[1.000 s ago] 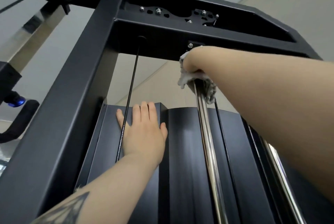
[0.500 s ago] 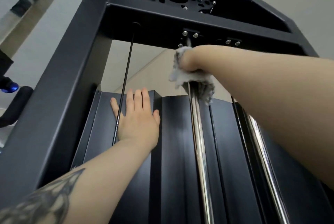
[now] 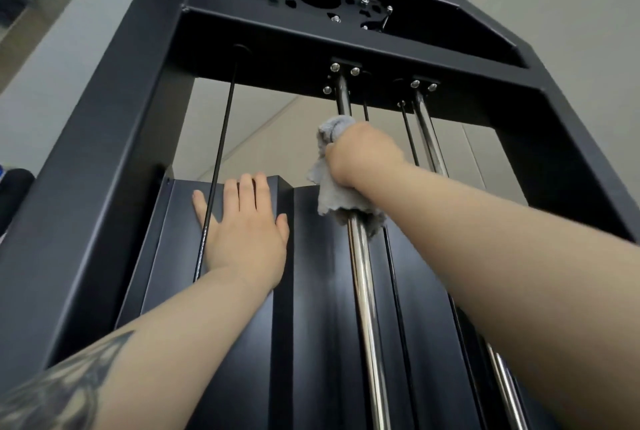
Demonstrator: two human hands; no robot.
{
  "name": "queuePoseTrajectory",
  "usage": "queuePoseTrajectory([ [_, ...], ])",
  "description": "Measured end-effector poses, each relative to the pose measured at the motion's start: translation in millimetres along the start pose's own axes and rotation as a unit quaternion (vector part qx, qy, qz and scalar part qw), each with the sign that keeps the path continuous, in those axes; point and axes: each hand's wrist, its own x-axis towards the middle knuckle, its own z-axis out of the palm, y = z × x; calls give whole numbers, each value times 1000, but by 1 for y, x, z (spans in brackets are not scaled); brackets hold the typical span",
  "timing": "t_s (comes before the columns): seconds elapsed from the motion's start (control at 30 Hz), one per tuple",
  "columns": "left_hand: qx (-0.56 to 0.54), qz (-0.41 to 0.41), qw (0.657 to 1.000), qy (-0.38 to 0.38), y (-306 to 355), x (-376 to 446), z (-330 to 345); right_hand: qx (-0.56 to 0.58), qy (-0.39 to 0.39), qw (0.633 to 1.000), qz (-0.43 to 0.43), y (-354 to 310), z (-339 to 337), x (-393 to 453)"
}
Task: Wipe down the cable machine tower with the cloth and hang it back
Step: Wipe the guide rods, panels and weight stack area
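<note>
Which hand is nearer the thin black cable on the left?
Left. The left hand lies flat behind the thin black cable; the right hand grips the cloth farther right.

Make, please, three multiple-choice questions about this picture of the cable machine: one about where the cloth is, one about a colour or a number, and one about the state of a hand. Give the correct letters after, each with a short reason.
1. Where is the cloth?
A. hanging on a hook
B. wrapped round the nearer chrome guide rod
C. lying on top of the frame

2. How many chrome guide rods run down from the top crossbar?
A. one
B. two
C. four

3. What is the left hand doing?
A. resting flat, fingers straight, on the black shroud
B. gripping the thin black cable
C. holding the cloth

Answers:
1 B: the right hand grips the grey cloth round that rod, just below its bolted mount.
2 B: two shiny rods hang from bolted plates, the farther one to the right.
3 A: its fingers lie straight on the panel, with the cable passing in front of them.
</note>
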Motion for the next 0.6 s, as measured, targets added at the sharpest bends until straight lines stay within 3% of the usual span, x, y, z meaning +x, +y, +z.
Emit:
queuePoseTrajectory([
  [0.07, -4, 3, 1000, -6, -2, 0, -2, -11, 122, 992, 9, 7, 15, -16],
  [0.13, -12, 6, 1000, -16, -2, 0, -4, -18, 157, 987, -14, 19, 31, -36],
  [0.23, -21, 7, 1000, -20, -2, 1, -5, -29, 111, 992, -57, 32, 32, -58],
  [0.33, -30, 5, 999, -21, -1, -1, -6, -106, 27, 993, -35, 21, 9, -47],
  [0.4, -35, 5, 999, -16, -2, 0, -6, -150, 12, 988, -47, 4, -11, -23],
  [0.5, -35, 11, 999, -18, -3, -1, -9, -135, 15, 990, -32, -19, -25, 1],
  [0.6, -42, 14, 999, -20, -3, 1, -11, -103, 102, 989, 38, -18, -1, 2],
])
